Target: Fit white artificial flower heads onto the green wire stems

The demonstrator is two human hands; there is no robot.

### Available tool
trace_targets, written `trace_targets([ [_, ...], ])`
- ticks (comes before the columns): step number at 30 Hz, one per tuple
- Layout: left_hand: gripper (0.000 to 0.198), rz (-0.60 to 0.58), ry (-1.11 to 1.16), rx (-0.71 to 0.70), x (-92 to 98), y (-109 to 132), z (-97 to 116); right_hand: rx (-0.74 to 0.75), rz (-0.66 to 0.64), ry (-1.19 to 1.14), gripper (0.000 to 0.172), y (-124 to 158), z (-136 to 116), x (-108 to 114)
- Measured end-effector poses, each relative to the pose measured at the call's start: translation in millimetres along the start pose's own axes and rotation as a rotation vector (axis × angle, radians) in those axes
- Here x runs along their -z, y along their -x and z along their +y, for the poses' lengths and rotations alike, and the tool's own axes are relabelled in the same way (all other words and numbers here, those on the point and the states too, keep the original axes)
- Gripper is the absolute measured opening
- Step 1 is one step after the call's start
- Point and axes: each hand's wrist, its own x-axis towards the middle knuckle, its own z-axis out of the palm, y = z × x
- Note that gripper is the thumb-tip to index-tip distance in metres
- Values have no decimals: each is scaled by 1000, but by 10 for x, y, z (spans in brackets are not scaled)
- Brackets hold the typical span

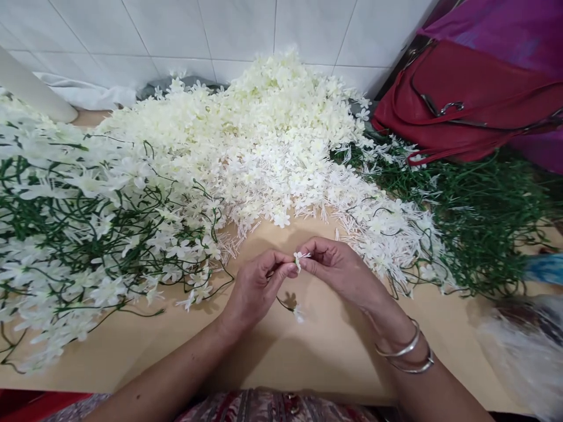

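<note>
My left hand point(264, 281) pinches a thin green stem between thumb and forefinger, low over the tabletop. At its tip, a small white artificial flower point(299, 259) sits between my two hands. My right hand point(334, 266) has its thumb and fingertips closed on that flower from the other side. A second white blossom point(299, 314) hangs from the stem below my left hand. Beyond my hands spreads a big heap of loose white and cream flower heads point(272, 117). On the left lies a pile of white flowers on green stems point(109, 228).
Bare green stems point(488, 217) are heaped at the right, beneath a red handbag point(475, 99). A clear plastic bag point(523, 351) lies at the right edge of the tan table point(325, 363). A white post point(35, 88) stands at the back left, near the tiled wall point(241, 29).
</note>
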Motion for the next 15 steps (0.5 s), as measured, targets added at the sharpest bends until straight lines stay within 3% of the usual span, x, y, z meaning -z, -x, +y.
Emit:
trace_targets([
  [8,12,-3,25,-10,-24,-31,-24,16,7,-48,28,-29,54,-2],
  [11,9,24,63,-66,-10,-46,111,28,36,-141,34,-8,50,7],
  [13,5,121,21,-150,138,-41,310,27,86,-222,39,18,38,32],
  [15,13,314,-134,-227,433,-17,541,39,138,-281,43,44,25,69],
])
